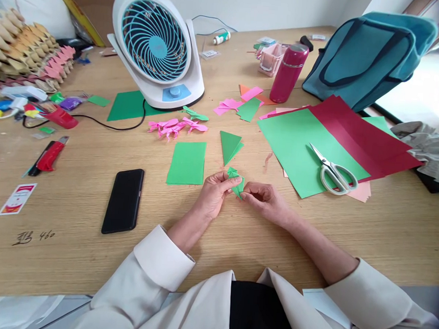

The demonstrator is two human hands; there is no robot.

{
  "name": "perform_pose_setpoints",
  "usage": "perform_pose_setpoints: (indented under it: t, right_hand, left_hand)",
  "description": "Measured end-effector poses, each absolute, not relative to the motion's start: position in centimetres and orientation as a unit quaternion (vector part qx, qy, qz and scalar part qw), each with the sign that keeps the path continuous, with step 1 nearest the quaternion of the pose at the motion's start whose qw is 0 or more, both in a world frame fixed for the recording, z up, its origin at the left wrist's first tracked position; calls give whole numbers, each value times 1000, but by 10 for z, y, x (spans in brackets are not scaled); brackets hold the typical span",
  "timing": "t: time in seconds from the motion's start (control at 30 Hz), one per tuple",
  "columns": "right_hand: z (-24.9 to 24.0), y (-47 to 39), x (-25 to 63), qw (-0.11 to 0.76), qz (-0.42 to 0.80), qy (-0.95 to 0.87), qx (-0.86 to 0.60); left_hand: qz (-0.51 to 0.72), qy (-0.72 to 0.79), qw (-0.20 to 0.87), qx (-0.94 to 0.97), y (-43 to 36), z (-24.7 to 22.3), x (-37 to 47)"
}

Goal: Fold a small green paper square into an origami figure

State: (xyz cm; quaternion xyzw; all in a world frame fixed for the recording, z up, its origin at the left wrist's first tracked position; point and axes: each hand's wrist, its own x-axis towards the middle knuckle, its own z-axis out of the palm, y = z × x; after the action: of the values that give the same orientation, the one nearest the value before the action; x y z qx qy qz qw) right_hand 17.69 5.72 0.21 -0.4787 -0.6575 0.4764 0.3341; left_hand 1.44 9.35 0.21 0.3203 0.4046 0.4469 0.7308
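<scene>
A small folded piece of green paper (pixel 236 183) is held between both hands over the wooden table. My left hand (pixel 215 193) pinches it between thumb and fingers. At its lower right tip, my right hand (pixel 264 201) grips it with thumb and index finger. Just beyond the hands lies a folded green triangle (pixel 230 146). A stack of green rectangular sheets (pixel 186 163) sits to the left of it. Pink folded paper figures (pixel 172 127) and a green one (pixel 195 115) lie behind the stack.
White-handled scissors (pixel 331 173) rest on large green (pixel 290 143) and red sheets (pixel 357 135) at the right. A black phone (pixel 123 201) lies left. Behind stand a fan (pixel 157 46), a magenta bottle (pixel 288 75) and a teal bag (pixel 365 59). A red cutter (pixel 51 154) is far left.
</scene>
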Motion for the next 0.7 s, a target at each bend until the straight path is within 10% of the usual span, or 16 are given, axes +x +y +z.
perform_pose_setpoints:
  t: [0.7]
  right_hand:
    - [-4, 55, 176, 312, 517, -636, -481]
  left_hand:
    - [447, 419, 713, 342, 87, 1, 19]
